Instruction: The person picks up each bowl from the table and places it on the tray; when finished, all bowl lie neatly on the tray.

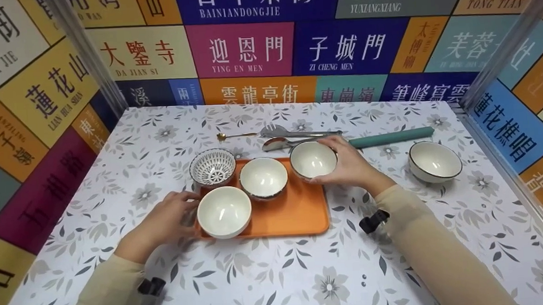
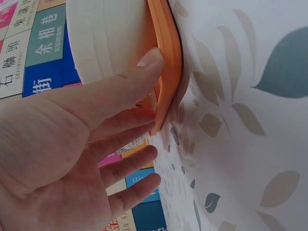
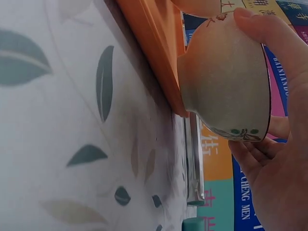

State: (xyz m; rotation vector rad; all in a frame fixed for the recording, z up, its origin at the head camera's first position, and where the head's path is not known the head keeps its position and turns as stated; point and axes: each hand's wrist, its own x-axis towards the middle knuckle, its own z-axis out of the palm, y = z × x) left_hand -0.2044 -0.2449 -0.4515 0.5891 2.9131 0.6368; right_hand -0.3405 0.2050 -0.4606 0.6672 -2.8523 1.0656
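Observation:
My right hand (image 1: pixel 350 163) grips a dark-rimmed white bowl (image 1: pixel 313 159) by its side, thumb and fingers on opposite sides. In the right wrist view this bowl (image 3: pixel 226 77) shows small painted flowers and sits at the edge of the orange tray (image 1: pixel 293 216). At the tray's left side is my left hand (image 1: pixel 170 218), its thumb against the tray rim (image 2: pixel 171 62) and its other fingers loosely extended. On the tray beside that hand stands a plain cream bowl (image 1: pixel 224 212). Another white bowl (image 1: pixel 263 177) and a black-patterned bowl (image 1: pixel 213 167) stand along the tray's back.
A dark-rimmed bowl (image 1: pixel 435 161) stands apart at the right. Behind the tray lie a small gold spoon (image 1: pixel 237 135), a grey serving fork (image 1: pixel 298 133), a metal spoon (image 1: pixel 275 144) and a long green object (image 1: pixel 391 138). Printed panels (image 1: pixel 243 51) wall the table's back and sides.

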